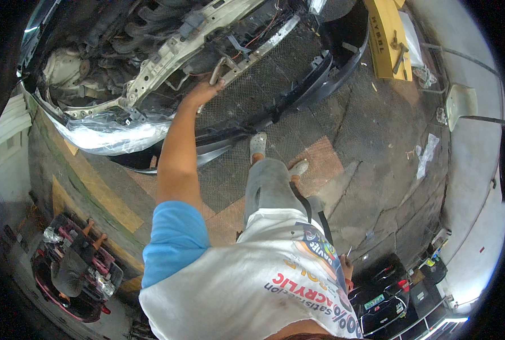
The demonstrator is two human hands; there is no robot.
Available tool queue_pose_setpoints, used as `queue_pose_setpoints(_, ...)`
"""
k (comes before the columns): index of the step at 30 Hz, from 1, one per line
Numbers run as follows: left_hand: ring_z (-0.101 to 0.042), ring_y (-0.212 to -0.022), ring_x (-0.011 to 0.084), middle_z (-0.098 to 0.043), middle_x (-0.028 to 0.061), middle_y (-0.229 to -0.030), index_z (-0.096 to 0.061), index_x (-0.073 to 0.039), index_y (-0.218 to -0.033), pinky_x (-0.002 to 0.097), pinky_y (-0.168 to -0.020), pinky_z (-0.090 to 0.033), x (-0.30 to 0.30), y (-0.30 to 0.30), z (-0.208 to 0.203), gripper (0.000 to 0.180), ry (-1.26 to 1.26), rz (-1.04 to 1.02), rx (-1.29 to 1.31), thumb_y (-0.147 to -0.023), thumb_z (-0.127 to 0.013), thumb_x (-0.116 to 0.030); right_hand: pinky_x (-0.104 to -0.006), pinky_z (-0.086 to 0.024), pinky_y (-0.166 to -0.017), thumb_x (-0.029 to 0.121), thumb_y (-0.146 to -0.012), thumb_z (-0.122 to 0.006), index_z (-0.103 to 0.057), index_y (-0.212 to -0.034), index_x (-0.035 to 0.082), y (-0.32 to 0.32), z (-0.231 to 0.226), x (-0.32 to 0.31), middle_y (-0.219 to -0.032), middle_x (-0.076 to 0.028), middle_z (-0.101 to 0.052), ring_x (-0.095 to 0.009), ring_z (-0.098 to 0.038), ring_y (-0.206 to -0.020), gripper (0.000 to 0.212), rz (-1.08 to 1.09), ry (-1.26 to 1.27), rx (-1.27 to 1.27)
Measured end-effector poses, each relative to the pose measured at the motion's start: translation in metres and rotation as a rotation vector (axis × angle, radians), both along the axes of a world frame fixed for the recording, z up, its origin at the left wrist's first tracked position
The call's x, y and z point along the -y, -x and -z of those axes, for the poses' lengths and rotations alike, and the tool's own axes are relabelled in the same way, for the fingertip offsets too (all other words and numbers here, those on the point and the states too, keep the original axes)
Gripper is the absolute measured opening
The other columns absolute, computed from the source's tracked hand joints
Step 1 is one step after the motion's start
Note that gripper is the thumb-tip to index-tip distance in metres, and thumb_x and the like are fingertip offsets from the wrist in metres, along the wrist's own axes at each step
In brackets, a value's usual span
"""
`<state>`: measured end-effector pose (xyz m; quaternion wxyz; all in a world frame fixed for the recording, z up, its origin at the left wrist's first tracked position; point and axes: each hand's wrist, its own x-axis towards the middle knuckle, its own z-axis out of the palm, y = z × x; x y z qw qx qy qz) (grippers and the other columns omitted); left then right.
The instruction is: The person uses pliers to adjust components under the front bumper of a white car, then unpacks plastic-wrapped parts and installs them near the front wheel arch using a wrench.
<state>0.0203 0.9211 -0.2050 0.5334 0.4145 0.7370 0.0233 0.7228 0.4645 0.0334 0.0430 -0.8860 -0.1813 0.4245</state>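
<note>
My left hand (206,90) reaches up and forward to the open front of a car (167,51). Its fingers are closed around a bent metal bracket (218,65) on the pale front crossmember (150,71). Below the hand hangs the loosened black bumper with its mesh grille (275,73). My right hand (346,266) hangs low by my hip, mostly hidden behind my white shirt. A thin shiny tip (350,249) shows just above it, and I cannot tell whether the hand grips it. My feet (258,144) stand on the chequered metal floor.
A yellow lift post (384,39) stands at the upper right. Clear plastic wrap (108,133) covers the car's left corner. Another person (71,272) sits low at the lower left among red parts. Dark tool cases (385,300) lie at the lower right. Scraps (425,153) litter the floor.
</note>
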Motion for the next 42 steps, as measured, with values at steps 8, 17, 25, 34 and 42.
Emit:
queue_pose_setpoints(8, -0.054, -0.126, 0.0426, -0.058, 0.0298, -0.131, -0.051, 0.002, -0.139, 0.0488, -0.105, -0.044, -0.008, 0.009, -0.016, 0.080, -0.187, 0.188, -0.246, -0.093, -0.054, -0.064, -0.0261, -0.034, -0.044, 0.039, -0.096, -0.069, -0.065, -0.082, 0.007, 0.005, 0.004, 0.017, -0.058, 0.003, -0.052, -0.008, -0.046, -0.048, 0.035, 0.121, -0.019, -0.050)
queue_pose_setpoints(17, -0.056, -0.126, 0.0389, -0.060, 0.0213, -0.135, -0.048, -0.006, -0.144, 0.0474, -0.104, -0.045, 0.012, 0.025, 0.008, 0.065, -0.120, 0.117, -0.140, -0.097, -0.057, -0.050, -0.0277, -0.035, -0.046, 0.039, -0.094, -0.070, -0.059, -0.075, 0.009, 0.013, 0.012, 0.015, -0.060, 0.002, -0.053, -0.008, -0.045, -0.050, 0.037, 0.111, 0.011, -0.061)
queue_pose_setpoints(25, -0.057, -0.125, 0.0348, -0.063, 0.0124, -0.115, -0.056, -0.006, -0.123, 0.0594, -0.105, -0.046, 0.127, -0.084, -0.035, 0.032, -0.071, -1.283, 1.166, -0.102, -0.054, -0.030, -0.0385, -0.046, -0.059, 0.029, -0.087, -0.078, -0.055, -0.077, -0.001, 0.073, 0.054, -0.120, -0.069, -0.014, -0.058, -0.024, -0.056, -0.063, 0.039, -0.345, -0.131, 0.186)
queue_pose_setpoints(34, -0.062, -0.112, 0.0302, -0.065, 0.0106, -0.101, -0.062, -0.008, -0.107, 0.0593, -0.100, -0.050, 0.125, -0.275, -0.109, 0.016, -0.080, -1.700, 1.485, -0.098, -0.058, -0.021, -0.0491, -0.052, -0.069, 0.019, -0.083, -0.071, -0.058, -0.103, 0.004, 0.251, -0.005, -0.310, -0.086, -0.016, -0.066, -0.038, -0.067, -0.083, 0.028, -1.343, -0.585, -0.040)
queue_pose_setpoints(42, -0.063, -0.108, 0.0249, -0.063, 0.0054, -0.103, -0.060, -0.014, -0.114, 0.0482, -0.096, -0.052, 0.148, -0.361, -0.154, 0.019, -0.190, -1.699, 1.337, -0.096, -0.062, -0.021, -0.0435, -0.049, -0.058, 0.031, -0.090, -0.071, -0.061, -0.103, -0.001, 0.176, 0.031, -0.286, -0.081, -0.019, -0.069, -0.036, -0.067, -0.070, 0.036, -0.971, -0.484, -0.329)
